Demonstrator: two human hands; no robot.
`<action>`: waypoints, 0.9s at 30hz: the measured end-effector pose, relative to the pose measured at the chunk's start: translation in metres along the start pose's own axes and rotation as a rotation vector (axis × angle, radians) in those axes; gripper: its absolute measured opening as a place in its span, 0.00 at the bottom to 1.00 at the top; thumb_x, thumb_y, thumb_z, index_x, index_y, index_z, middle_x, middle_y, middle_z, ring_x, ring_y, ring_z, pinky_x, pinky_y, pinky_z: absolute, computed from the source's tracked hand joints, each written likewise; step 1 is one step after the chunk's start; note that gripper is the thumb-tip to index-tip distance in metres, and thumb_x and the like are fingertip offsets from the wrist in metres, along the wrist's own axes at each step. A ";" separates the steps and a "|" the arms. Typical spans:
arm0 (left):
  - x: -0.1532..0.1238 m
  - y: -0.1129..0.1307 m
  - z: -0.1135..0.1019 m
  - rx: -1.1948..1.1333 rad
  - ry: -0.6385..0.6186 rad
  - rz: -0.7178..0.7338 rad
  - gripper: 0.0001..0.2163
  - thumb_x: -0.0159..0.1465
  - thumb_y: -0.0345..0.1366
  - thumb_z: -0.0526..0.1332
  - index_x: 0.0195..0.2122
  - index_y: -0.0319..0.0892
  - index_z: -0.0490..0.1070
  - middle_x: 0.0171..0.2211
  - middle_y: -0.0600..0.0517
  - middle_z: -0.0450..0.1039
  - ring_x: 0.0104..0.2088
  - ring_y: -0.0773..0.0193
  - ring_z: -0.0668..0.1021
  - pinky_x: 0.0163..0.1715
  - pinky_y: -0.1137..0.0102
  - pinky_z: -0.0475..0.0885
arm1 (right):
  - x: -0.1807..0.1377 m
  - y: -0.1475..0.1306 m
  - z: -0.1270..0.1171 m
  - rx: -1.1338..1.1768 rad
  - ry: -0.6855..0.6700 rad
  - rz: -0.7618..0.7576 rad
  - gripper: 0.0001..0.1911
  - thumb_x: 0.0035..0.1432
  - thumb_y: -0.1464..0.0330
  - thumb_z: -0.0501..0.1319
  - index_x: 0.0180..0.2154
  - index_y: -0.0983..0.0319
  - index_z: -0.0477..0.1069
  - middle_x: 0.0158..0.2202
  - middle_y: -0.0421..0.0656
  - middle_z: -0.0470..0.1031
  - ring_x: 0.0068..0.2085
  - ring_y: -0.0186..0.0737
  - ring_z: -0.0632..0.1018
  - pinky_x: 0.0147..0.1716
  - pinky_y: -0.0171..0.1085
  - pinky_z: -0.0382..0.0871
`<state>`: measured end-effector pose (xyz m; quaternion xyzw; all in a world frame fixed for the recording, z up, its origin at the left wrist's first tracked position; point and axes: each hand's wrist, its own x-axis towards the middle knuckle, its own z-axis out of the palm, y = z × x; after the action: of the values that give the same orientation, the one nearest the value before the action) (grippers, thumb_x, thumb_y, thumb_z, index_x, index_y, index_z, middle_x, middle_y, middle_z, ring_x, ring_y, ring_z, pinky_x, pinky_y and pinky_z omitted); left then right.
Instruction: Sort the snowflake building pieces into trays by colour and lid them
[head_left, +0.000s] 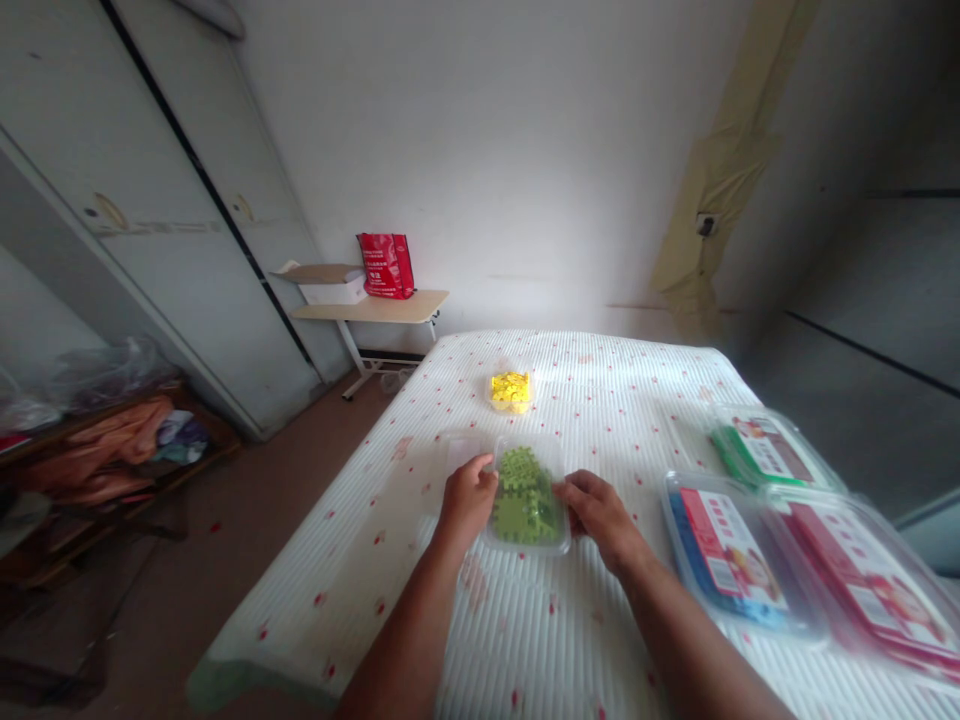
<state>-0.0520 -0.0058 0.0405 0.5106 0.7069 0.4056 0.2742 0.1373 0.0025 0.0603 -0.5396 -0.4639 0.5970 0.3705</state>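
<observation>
A clear plastic box (556, 548) filled with green puzzle-like pieces (523, 497) lies on the white bed cover (480, 640). My left hand (466, 497) grips the box's left edge, fingers curled, thumb near the green pieces. My right hand (597, 508) holds the box's right edge with bent fingers. A clear lid (459, 447) lies just beyond my left hand. Farther back sits a small clear box of yellow pieces (511, 391).
Three closed plastic cases lie at the right: green (761, 449), blue (729, 555) and red (870, 585). A side table (371, 309) with a red bag (385, 265) stands by the far wall. A wardrobe (150, 230) and cluttered low shelf (112, 450) are at left.
</observation>
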 end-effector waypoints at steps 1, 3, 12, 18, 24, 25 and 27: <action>0.000 0.000 0.001 -0.005 0.009 -0.007 0.17 0.56 0.33 0.56 0.46 0.37 0.72 0.23 0.52 0.74 0.25 0.66 0.74 0.28 0.73 0.65 | 0.001 0.001 0.001 0.017 -0.001 -0.004 0.12 0.41 0.60 0.61 0.23 0.62 0.64 0.14 0.34 0.62 0.18 0.30 0.64 0.18 0.31 0.56; -0.001 0.001 0.003 -0.014 0.023 -0.012 0.16 0.56 0.33 0.56 0.45 0.37 0.72 0.23 0.53 0.74 0.25 0.66 0.74 0.28 0.73 0.65 | 0.002 0.004 0.002 0.055 -0.010 -0.012 0.12 0.41 0.60 0.60 0.22 0.62 0.63 0.13 0.33 0.61 0.17 0.28 0.63 0.17 0.31 0.54; -0.004 -0.003 0.006 0.083 0.056 -0.003 0.12 0.58 0.37 0.54 0.36 0.38 0.74 0.30 0.47 0.77 0.32 0.63 0.76 0.33 0.73 0.65 | 0.006 0.009 0.001 0.105 -0.048 -0.015 0.14 0.41 0.59 0.61 0.20 0.61 0.61 0.11 0.33 0.60 0.16 0.28 0.60 0.17 0.31 0.49; -0.001 -0.007 0.009 0.080 0.057 0.039 0.12 0.58 0.38 0.53 0.33 0.38 0.74 0.26 0.51 0.74 0.28 0.65 0.74 0.30 0.74 0.64 | 0.006 0.007 0.002 0.127 -0.049 -0.027 0.14 0.41 0.61 0.61 0.18 0.60 0.59 0.10 0.33 0.59 0.15 0.27 0.60 0.17 0.32 0.49; 0.000 -0.009 0.010 0.052 0.061 0.046 0.12 0.57 0.39 0.53 0.32 0.39 0.73 0.25 0.51 0.73 0.27 0.65 0.73 0.29 0.75 0.63 | 0.005 0.006 0.004 0.145 -0.026 -0.058 0.13 0.40 0.62 0.61 0.17 0.60 0.58 0.09 0.32 0.58 0.14 0.27 0.59 0.16 0.32 0.48; 0.000 -0.009 0.010 0.048 0.061 0.046 0.12 0.57 0.39 0.53 0.31 0.39 0.73 0.25 0.52 0.73 0.27 0.65 0.73 0.28 0.75 0.63 | 0.005 0.006 0.004 0.145 -0.021 -0.061 0.13 0.40 0.62 0.61 0.17 0.60 0.58 0.09 0.32 0.58 0.14 0.27 0.59 0.16 0.31 0.48; 0.000 -0.008 0.010 0.034 0.064 0.046 0.12 0.57 0.39 0.53 0.31 0.38 0.73 0.25 0.52 0.73 0.27 0.66 0.73 0.28 0.75 0.63 | 0.004 0.008 0.005 0.135 -0.008 -0.067 0.13 0.41 0.62 0.61 0.17 0.60 0.58 0.09 0.31 0.58 0.14 0.27 0.58 0.16 0.31 0.48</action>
<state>-0.0482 -0.0040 0.0281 0.5181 0.7100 0.4159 0.2336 0.1318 0.0036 0.0516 -0.4952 -0.4418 0.6164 0.4238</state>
